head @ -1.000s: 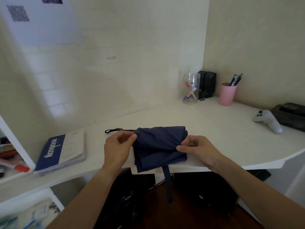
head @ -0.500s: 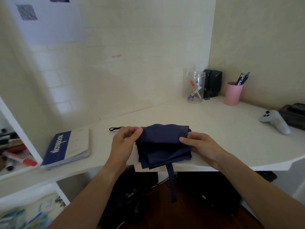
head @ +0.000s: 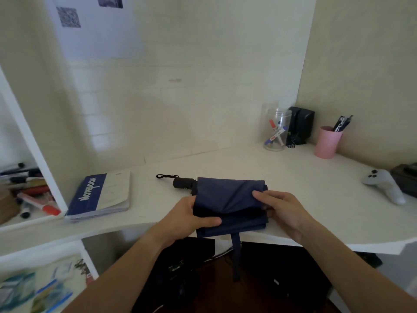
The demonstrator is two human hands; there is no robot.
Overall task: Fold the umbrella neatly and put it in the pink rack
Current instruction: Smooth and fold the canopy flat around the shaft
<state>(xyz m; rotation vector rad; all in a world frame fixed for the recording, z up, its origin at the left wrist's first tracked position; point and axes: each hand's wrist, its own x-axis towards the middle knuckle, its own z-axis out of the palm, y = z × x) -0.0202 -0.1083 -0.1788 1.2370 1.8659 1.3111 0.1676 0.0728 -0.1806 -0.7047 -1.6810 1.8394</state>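
At the near edge of the white worktop (head: 293,177) the navy umbrella (head: 230,199) lies crosswise, its canopy gathered into flat layers, its black handle (head: 183,183) and wrist loop (head: 165,176) pointing left, and its closing strap (head: 236,254) hanging down off the edge. The left hand (head: 182,220) is clamped on the cloth at the left near corner, thumb laid across the top of the folds. The right hand (head: 282,211) pinches the right end, fingers pressing the top flap down.

To do this step well, I judge the left hand should keep the layers pinned flat while the right rolls the cloth tightly around the shaft, edges kept even, so the strap comes round and can fasten. Loose cloth would likely spring open.

Going left to right across the room: a white shelf unit (head: 33,141) holds markers and pens (head: 29,188); a blue notebook (head: 99,196) lies just beside it on the worktop. Paper sheets (head: 90,26) hang on the pale tiled wall. In the far right corner stand a clear jar of markers (head: 276,132), a black speaker (head: 301,125) and a pink cup (head: 327,142) with pens, which may be the pink rack meant, well apart from the umbrella. A white game controller (head: 385,186) rests at the right, beside a dark box (head: 406,179). Below the worktop sit dark items I cannot make out.
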